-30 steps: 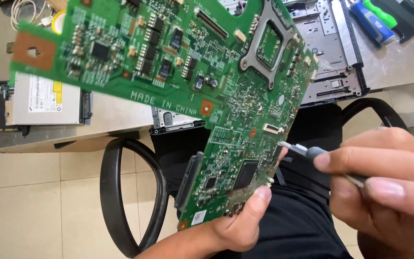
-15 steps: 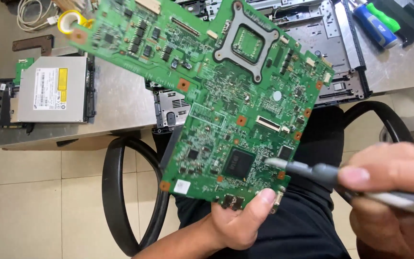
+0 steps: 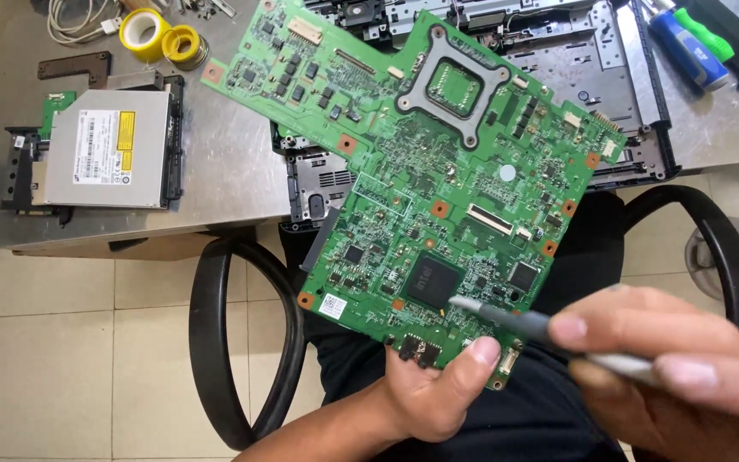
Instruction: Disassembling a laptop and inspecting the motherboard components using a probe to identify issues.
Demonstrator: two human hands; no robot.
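Left hand (image 3: 434, 398) grasps lower edge of green circuit board (image 3: 446, 197), thumb on top; board fills centre of frame, tilted above lap. Right hand (image 3: 677, 376), lower right, fingers clenched round slim grey tool (image 3: 515, 318), tip touching board beside large black chip (image 3: 431, 281). Step, judged: probing near chip. Next move calls for steady tip, firm board grip. Optical drive (image 3: 109, 158) on table (image 3: 233, 162), upper left.

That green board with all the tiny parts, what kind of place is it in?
Probably an electronics repair bench. The left hand holds a bare laptop motherboard, the right hand points a thin tool at it, and a loose optical drive and an opened laptop chassis lie on the metal table.
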